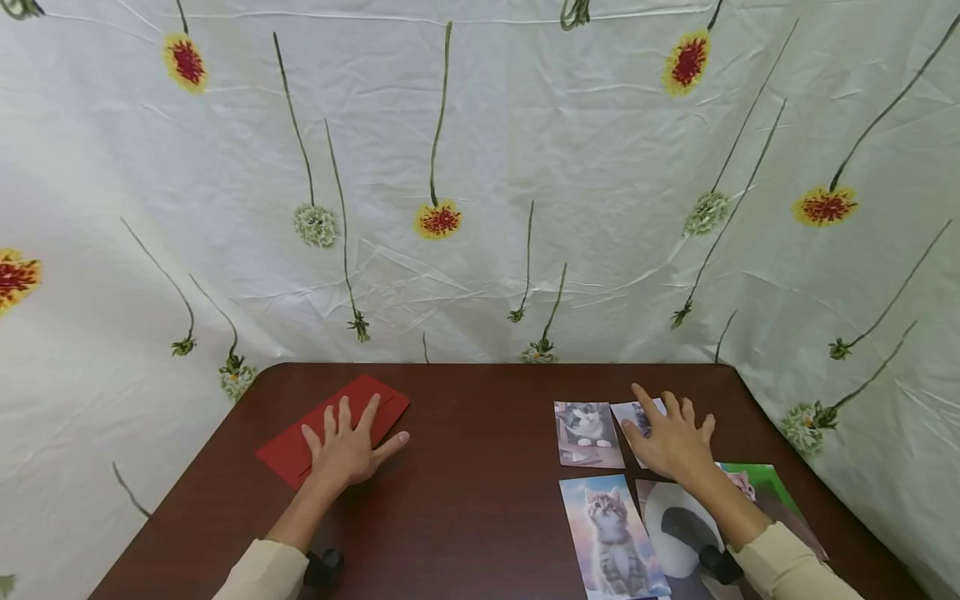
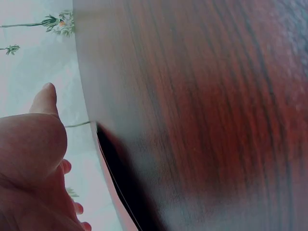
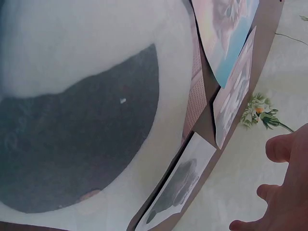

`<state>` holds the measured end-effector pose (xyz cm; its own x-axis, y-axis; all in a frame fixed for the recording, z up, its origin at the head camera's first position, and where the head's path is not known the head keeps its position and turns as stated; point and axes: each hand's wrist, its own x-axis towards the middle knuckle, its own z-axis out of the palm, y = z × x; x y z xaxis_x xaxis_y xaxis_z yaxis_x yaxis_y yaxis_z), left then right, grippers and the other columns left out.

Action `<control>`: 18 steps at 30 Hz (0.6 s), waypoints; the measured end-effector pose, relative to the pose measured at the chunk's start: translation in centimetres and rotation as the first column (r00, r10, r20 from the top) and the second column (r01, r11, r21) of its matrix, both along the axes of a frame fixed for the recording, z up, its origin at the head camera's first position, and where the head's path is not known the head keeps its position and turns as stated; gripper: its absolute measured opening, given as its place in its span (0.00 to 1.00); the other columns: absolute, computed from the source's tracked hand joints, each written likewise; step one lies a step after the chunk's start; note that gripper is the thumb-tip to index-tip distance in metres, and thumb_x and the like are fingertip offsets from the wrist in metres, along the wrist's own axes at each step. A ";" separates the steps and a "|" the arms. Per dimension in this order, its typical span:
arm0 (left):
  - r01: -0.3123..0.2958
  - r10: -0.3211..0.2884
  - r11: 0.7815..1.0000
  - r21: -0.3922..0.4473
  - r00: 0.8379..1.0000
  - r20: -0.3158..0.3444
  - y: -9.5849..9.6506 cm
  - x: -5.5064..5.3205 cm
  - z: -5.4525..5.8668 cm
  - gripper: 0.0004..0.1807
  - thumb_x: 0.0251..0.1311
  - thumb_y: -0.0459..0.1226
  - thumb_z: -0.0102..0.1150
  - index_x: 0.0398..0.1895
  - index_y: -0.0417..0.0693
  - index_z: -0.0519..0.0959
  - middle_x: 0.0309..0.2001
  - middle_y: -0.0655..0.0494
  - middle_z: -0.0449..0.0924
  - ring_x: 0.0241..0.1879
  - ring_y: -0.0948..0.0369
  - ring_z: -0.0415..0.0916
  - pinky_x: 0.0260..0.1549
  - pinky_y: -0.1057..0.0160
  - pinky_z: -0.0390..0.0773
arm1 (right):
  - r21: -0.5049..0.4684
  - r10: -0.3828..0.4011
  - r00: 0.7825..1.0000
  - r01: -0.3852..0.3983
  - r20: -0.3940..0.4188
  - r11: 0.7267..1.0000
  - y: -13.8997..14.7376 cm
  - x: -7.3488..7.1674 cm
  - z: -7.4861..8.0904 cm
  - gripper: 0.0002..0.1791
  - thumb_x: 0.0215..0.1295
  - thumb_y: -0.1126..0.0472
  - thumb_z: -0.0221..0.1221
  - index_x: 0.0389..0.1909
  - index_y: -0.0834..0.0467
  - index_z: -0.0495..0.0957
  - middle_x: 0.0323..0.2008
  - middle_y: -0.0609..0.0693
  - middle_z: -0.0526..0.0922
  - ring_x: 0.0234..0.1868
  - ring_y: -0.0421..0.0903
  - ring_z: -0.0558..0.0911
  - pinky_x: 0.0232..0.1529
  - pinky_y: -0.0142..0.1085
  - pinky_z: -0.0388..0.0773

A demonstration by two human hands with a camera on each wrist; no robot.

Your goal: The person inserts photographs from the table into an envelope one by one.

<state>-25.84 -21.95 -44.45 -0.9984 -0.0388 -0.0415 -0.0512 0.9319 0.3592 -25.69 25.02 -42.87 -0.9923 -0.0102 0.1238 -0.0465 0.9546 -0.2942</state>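
Note:
My left hand (image 1: 347, 450) is spread with fingers apart over a red envelope (image 1: 283, 454) at the table's left; its palm hides part of the envelope. In the left wrist view, the thumb (image 2: 45, 100) points out straight, and the envelope's edge (image 2: 113, 180) shows as a thin strip. At the right, my right hand (image 1: 675, 442) hovers with spread fingers over a small cat picture (image 3: 180, 183), partly covering it in the head view. Neither hand grips anything. Left of that hand lies another cat picture (image 1: 588, 435), with a larger kitten picture (image 1: 611, 533) nearer me.
A large picture with white and dark grey shapes (image 1: 675, 521) lies under my right forearm, beside a green-edged picture (image 1: 776, 483). The dark brown table (image 1: 480, 467) has rounded far corners. Behind it hangs a white flower-patterned cloth (image 1: 487, 150).

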 end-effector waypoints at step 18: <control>-0.021 0.021 1.000 -0.002 1.000 0.007 -2.3 -0.8 0.7 0.55 0.63 0.65 0.55 0.81 0.44 0.45 0.76 0.21 0.33 0.74 0.24 0.30 0.65 0.21 0.26 | -0.016 0.018 0.998 -0.019 -0.055 1.000 -0.8 0.1 0.0 0.38 0.74 0.43 0.53 0.80 0.49 0.56 0.71 0.72 0.61 0.71 0.75 0.57 0.62 0.76 0.44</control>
<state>-26.65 -24.21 -43.73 -0.9971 -0.0594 -0.0481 -0.0727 0.9312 0.3572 -25.59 24.19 -42.83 -0.9837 -0.0257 0.1781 -0.0802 0.9486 -0.3061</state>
